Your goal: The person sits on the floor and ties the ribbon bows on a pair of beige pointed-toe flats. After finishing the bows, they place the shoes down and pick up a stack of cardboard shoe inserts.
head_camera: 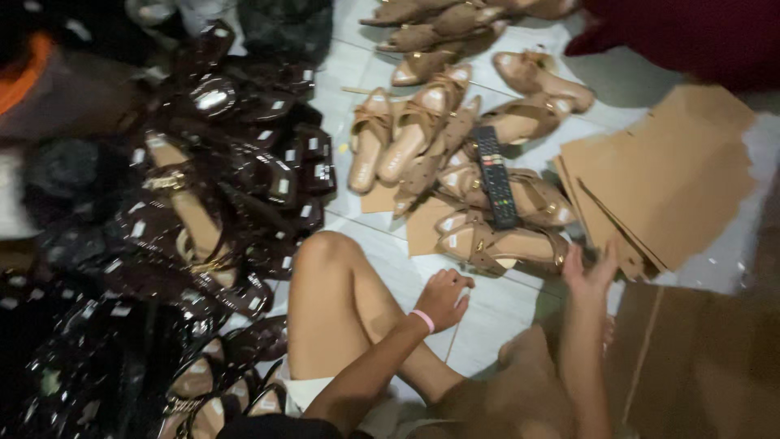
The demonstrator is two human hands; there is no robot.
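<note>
The tan sandal (pixel 500 246) nearest the person lies flat on the tiled floor (pixel 487 313), at the near end of the tan pile, and the right hand (pixel 589 272) hovers just beside its right end, fingers spread and holding nothing. The left hand (pixel 443 297) rests to the left of it with its grip curled loosely; whether it pinches the thin stick (pixel 451 341) below it cannot be told from the blur. A black remote control (pixel 496 175) lies across the tan sandals (pixel 422 130) just beyond, so a pull on a shoe underneath would likely tip it onto the tiles. To the right, a stack of cardboard sheets (pixel 658 187) sits close to the right wrist (a sweep of the arm could fan it out). A bare knee (pixel 325 252) rises at the left, and beyond it a heap of glossy dark sandals (pixel 219 179), which could slide into the tan ones and mix the colours.
</note>
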